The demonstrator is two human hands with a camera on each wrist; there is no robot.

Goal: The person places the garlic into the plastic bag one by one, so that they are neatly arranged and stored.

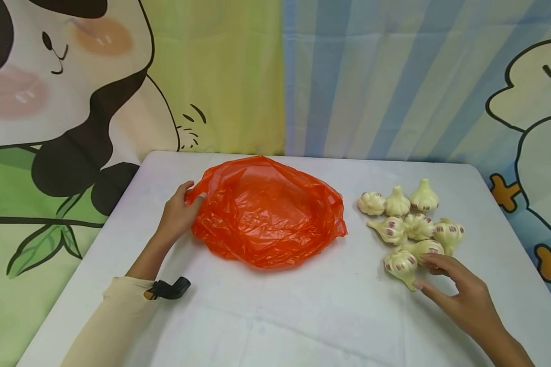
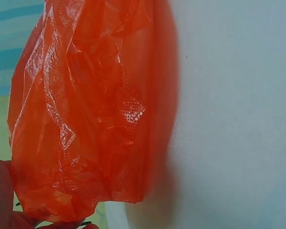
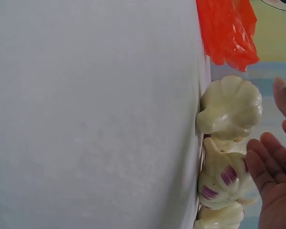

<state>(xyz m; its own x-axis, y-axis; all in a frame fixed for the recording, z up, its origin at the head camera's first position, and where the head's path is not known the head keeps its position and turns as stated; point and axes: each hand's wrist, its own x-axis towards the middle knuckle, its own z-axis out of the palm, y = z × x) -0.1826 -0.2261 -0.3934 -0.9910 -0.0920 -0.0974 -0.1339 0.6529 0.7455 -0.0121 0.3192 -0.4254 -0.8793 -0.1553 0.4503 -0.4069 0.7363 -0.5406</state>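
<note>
By the left grip [image 1: 180,211], partly hidden by plastic in the left wrist view, the edge of the orange-red bag [image 1: 271,214] is pinched. The right grip [image 1: 466,295] is held spread beside the nearest garlic bulb [image 1: 400,266]; whether it is touched cannot be told. Only some bulbs are caught by the right wrist camera; the whole cluster [image 1: 419,227], right of the bag on the tabletop [image 1: 303,316], is shown from the head.

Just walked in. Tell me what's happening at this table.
A person's left hand holds the left edge of an orange-red plastic bag on the white table. Their right hand is beside a cluster of garlic bulbs to the right of the bag, thumb and fingers parted near the frontmost bulb, with no grip visible.
</note>
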